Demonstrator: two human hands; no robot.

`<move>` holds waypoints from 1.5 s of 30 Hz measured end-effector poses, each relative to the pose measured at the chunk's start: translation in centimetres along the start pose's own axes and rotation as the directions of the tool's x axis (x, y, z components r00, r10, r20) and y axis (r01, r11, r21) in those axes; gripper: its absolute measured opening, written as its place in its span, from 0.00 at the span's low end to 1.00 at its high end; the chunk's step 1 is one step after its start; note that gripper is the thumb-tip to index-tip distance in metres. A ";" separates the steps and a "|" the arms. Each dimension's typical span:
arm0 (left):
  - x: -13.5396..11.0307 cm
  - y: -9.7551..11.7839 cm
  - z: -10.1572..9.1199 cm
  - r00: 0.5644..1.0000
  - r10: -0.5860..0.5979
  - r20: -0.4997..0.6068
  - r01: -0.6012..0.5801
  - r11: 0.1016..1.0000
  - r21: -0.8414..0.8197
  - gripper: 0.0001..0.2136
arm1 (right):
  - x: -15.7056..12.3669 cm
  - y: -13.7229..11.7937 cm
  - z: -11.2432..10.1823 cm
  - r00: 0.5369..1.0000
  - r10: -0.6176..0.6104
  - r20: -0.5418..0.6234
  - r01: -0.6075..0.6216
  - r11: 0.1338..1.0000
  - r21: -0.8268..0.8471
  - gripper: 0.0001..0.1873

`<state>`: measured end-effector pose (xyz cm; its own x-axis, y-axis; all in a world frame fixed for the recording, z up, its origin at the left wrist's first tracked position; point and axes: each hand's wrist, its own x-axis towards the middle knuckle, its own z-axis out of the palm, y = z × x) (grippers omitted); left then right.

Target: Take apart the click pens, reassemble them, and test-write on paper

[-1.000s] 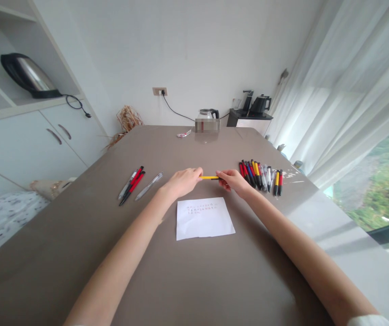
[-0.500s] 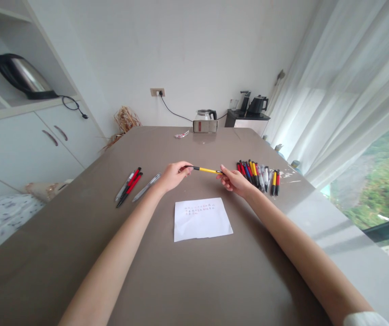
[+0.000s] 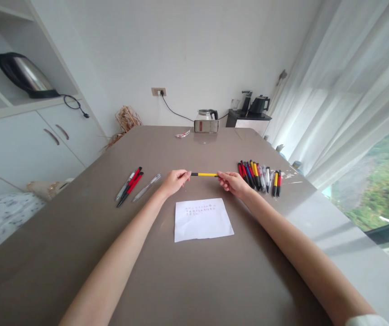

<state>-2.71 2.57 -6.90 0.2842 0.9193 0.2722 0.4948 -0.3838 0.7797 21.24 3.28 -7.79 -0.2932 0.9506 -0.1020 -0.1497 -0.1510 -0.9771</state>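
Observation:
Between my two hands a yellow and black pen [image 3: 207, 174] is held level above the table. My left hand [image 3: 176, 181] pinches its black end, and my right hand [image 3: 232, 182] grips the other end, so both tips are partly hidden by fingers. Below the pen lies a white sheet of paper [image 3: 204, 225] with a few lines of small handwriting near its top. Left of my left hand rest a clear pen [image 3: 146, 188] and a small group of red and clear pens [image 3: 130, 185]. Several pens [image 3: 255, 174] in red, yellow, blue and white lie right of my right hand.
The brown table [image 3: 153, 280] fills the foreground. At its far edge a phone [image 3: 206, 126] stands before a glass pot [image 3: 205, 114], with a small wrapper [image 3: 182, 134] beside them. A curtain [image 3: 337, 90] hangs at the right; a cabinet [image 3: 27, 145] stands left.
My left hand has lowered slightly and closed more firmly on the black end. The pen has turned from a slight slant to nearly level. The view has shifted a little.

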 end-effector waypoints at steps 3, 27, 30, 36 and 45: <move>0.0 -0.1 0.2 1.000 -0.003 -0.011 0.003 0.999 -0.042 0.18 | 0.0 0.1 0.1 0.999 -0.026 -0.020 0.025 1.000 -0.012 0.15; 0.4 1.8 0.7 0.997 -0.080 0.016 0.081 0.945 -0.316 0.20 | -1.7 -0.7 3.4 0.966 -0.204 -0.160 0.224 0.967 0.123 0.21; -0.1 3.6 1.0 0.994 0.070 0.080 -0.070 0.998 0.001 0.20 | -1.8 -0.7 3.5 0.994 -0.091 -0.062 0.101 0.980 0.170 0.25; -0.8 5.4 1.3 0.869 0.477 0.132 -0.459 0.676 0.576 0.17 | -1.8 -0.9 3.2 0.999 0.027 0.034 -0.033 0.984 0.175 0.26; -1.5 5.6 2.1 0.751 0.600 0.276 -0.589 0.419 0.691 0.17 | -2.0 -0.1 4.0 0.977 0.131 0.166 -0.133 0.991 -0.002 0.27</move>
<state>1.32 -1.11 -4.10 0.7371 0.4356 0.5166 0.6073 -0.7624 -0.2235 18.05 0.36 -6.71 -0.4633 0.8641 -0.1967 -0.1074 -0.2751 -0.9554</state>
